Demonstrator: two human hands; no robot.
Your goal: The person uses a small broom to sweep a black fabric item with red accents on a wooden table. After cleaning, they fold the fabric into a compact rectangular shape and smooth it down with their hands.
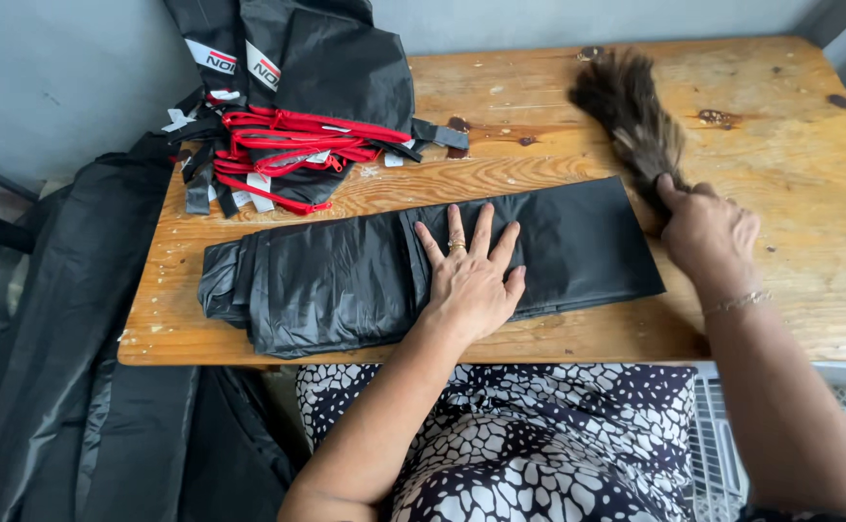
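A long folded black fabric piece [345, 275] lies across the front of the wooden table [809, 164]. My left hand [469, 275] rests flat on its middle, fingers spread, a ring on one finger. My right hand [708, 232] is closed around the handle of a brown feather duster [626, 111], whose bristles point away over the table just past the fabric's right end. A thin bracelet sits on my right wrist.
A pile of black fabric pieces with red straps and white tags [287, 106] sits at the table's far left corner. More black fabric [65, 358] hangs off the left side. A white wire rack [717, 454] is at lower right.
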